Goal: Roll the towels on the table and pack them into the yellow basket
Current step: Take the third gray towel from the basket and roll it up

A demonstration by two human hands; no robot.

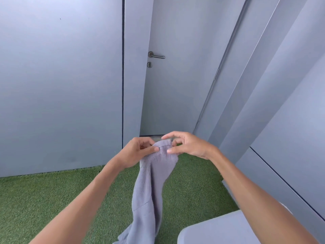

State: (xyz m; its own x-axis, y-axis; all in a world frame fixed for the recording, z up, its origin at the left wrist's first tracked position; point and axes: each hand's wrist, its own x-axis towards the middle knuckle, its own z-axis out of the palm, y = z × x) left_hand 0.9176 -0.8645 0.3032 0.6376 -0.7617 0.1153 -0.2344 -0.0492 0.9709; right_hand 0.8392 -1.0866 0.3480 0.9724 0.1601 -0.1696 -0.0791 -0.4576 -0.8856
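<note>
I see my left hand pinching the top hem of a lavender-grey towel, thumb pressed on the edge, while my right hand pinches the same hem just beside it, its other fingers spread loosely above. The towel hangs limp below both hands, lifted in the air and unrolled, its lower end running out of the bottom of the view. Under my right forearm a pale corner of the bench shows. I judge the task barely begun with this towel: no roll is formed, and neither the yellow basket nor other towels are in view. I can read no brand, label or writing anywhere.
</note>
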